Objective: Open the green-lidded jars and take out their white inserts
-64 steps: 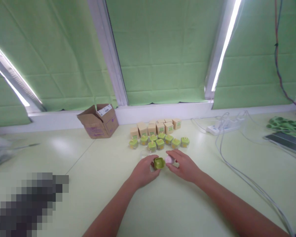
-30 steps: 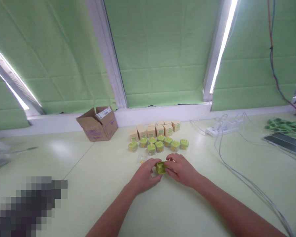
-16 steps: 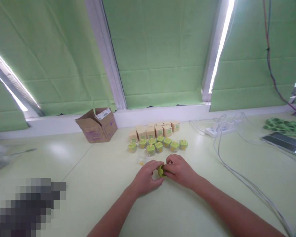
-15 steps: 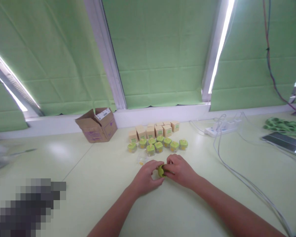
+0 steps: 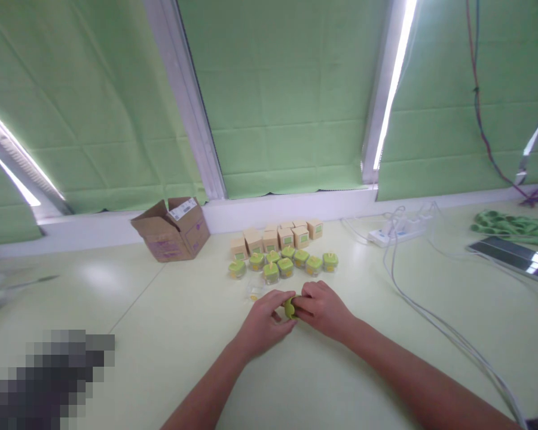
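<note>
Between my hands, just above the table, is a small green lid [image 5: 289, 308], its hollow side turned toward my right hand. My left hand [image 5: 265, 321] grips its edge with the thumb below and fingers above. My right hand [image 5: 321, 309] has its fingertips at the hollow side, partly hidden there; whether they hold a smaller piece cannot be seen. Close behind my left hand lies a clear container [image 5: 254, 291] with a bit of yellow on it. Farther back stand several clear containers with green lids [image 5: 286, 267].
Several small cardboard boxes [image 5: 271, 240] stand in rows behind the containers. An open carton [image 5: 174, 233] is at back left. On the right are a power strip [image 5: 397, 233] with white cables, a dark phone-like slab [image 5: 513, 257] and green netting [image 5: 511, 227]. A blurred dark shape occupies the lower left.
The view has shifted slightly, moving the scene a little to the left. Both hands keep nearly the same hold, with the right fingers still at the lid's hollow side.
</note>
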The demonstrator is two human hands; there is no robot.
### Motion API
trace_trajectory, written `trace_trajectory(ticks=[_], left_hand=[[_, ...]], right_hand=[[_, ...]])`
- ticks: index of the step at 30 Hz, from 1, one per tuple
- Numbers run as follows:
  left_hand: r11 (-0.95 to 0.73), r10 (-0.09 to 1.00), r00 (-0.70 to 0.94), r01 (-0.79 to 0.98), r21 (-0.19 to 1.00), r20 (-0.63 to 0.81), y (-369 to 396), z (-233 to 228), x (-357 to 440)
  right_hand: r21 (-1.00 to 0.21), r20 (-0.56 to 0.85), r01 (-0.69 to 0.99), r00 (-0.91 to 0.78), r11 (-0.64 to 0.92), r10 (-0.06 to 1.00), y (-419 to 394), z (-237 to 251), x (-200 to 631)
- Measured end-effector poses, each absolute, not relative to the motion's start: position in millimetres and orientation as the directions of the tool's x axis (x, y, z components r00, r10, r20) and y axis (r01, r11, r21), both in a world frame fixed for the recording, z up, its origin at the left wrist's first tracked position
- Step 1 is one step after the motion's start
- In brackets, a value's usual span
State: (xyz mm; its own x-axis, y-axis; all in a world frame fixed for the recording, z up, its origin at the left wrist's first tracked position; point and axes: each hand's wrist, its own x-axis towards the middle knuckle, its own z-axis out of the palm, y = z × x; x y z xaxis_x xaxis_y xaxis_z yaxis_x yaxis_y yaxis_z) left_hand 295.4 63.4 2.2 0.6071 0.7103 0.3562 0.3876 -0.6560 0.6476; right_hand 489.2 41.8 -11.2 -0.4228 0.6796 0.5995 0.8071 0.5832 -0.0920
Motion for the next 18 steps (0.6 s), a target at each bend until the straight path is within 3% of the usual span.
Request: trace_trajectory(ticks=[10, 18], left_hand=[[-0.584, 0.766, 0.544, 0.366, 0.725, 0.342, 60.7, 6.5, 299.5], [-0.629, 0.743, 0.552, 0.383, 0.677, 0.378, 60.1, 5.4, 299.3]], right_hand=[[-0.162, 0.557, 0.777, -0.436, 0.608, 0.707, 43.0, -12.8, 491.3], [-0.177, 0.512, 0.794, -0.43, 0.581, 0.743, 41.6, -7.4, 490.6]])
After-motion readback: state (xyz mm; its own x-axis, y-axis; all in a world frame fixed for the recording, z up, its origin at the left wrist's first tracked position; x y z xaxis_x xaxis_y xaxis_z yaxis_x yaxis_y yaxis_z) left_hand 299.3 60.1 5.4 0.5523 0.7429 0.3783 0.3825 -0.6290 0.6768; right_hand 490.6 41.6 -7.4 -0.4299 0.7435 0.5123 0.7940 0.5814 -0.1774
